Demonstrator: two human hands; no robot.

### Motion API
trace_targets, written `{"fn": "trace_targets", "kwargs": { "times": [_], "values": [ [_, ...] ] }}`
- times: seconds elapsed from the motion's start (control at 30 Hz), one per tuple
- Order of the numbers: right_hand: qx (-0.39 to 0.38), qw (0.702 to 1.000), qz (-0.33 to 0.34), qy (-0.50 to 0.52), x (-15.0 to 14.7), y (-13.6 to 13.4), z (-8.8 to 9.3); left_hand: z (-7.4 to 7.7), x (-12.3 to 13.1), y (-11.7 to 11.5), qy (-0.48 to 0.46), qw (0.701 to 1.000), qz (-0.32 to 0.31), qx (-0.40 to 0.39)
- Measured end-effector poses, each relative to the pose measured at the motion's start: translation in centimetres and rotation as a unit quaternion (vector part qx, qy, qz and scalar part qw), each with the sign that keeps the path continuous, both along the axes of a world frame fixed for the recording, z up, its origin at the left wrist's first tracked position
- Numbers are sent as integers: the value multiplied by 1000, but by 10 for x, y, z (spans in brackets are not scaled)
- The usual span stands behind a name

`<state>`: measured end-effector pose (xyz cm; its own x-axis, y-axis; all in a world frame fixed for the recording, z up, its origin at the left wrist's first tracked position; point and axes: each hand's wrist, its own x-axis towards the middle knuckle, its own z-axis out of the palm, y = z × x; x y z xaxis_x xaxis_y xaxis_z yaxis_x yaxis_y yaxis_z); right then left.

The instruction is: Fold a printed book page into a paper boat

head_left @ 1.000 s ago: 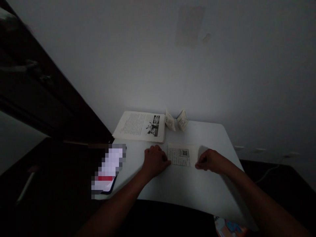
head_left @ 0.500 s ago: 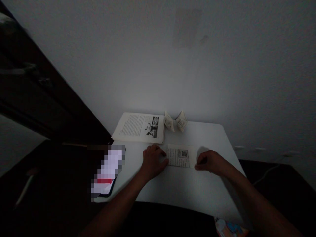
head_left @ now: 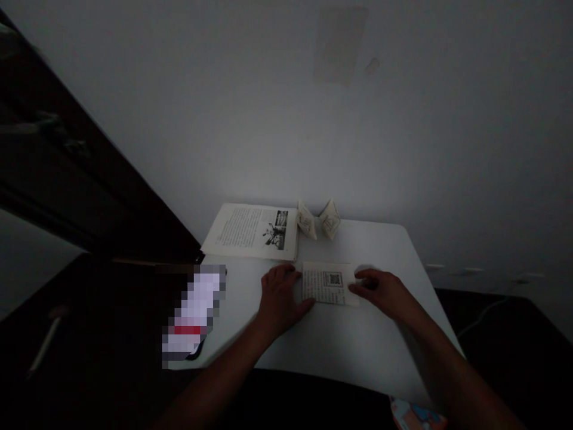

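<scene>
A folded sheet of printed paper (head_left: 330, 285) with a square code on it lies flat on the white table (head_left: 308, 349). At its left edge rests my left hand (head_left: 283, 298), fingers spread, with the thumb touching the lower left corner. My right hand (head_left: 378, 289) is at the paper's right edge, its fingers bent and a gap showing between thumb and forefinger. Its fingertips are at or just over the margin; whether they touch it I cannot tell. Behind the paper stands a folded paper shape (head_left: 330, 221) with two pointed wings.
A book (head_left: 242, 233) with print and a picture lies at the back left. A phone (head_left: 194, 316), its screen blurred out, is at the table's left edge. The wall (head_left: 268, 119) rises right behind the table. A colourful packet (head_left: 416, 413) shows at the front edge.
My left thumb has shifted down and right to the paper's lower corner. My right hand's fingers have parted and moved slightly up along the right edge.
</scene>
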<state>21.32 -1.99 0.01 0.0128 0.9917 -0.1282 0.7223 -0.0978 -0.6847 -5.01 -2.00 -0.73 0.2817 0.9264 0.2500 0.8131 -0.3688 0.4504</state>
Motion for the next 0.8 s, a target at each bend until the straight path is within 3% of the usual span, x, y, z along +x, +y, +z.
{"fn": "trace_targets", "kwargs": {
  "times": [0.37, 0.53, 0.67, 0.8],
  "values": [
    [53, 995, -38, 78, -9, 3, -6, -3, -3, 6, -66, 996, -44, -32],
    [57, 985, -77, 146, -12, -2, -6, -4, -7, 5, -154, 985, -61, -50],
    [77, 959, -82, 260, -23, -6, -5, 5, -7, 2, -265, 959, -24, -98],
    [99, 906, -75, 406, -47, -9, -4, 15, -1, -1, -342, 932, 23, -117]
  ]
}}
